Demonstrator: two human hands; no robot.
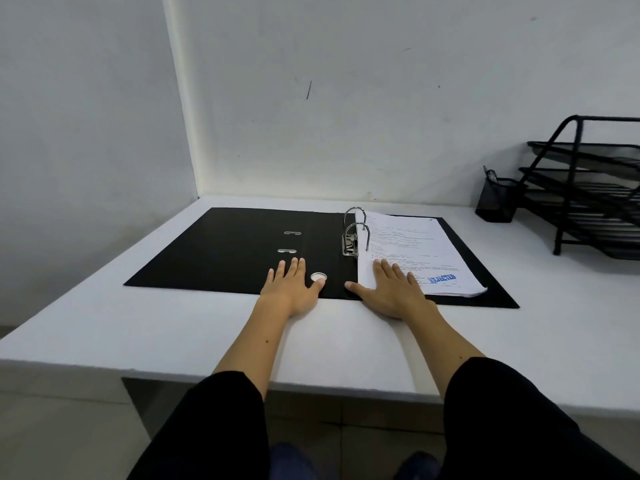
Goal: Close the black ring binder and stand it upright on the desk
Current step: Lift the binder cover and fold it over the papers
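Note:
The black ring binder lies wide open and flat on the white desk. Two metal rings stand up beside its spine. A stack of white papers with a blue stamp sits on the right half. My left hand rests flat on the near edge of the left cover, fingers spread, thumb beside the round spine hole. My right hand lies flat on the near corner of the papers, thumb on the spine. Neither hand grips anything.
A black mesh pen cup and a black tiered wire tray stand at the far right of the desk. White walls close the back and the left side. The desk's front edge runs below my forearms.

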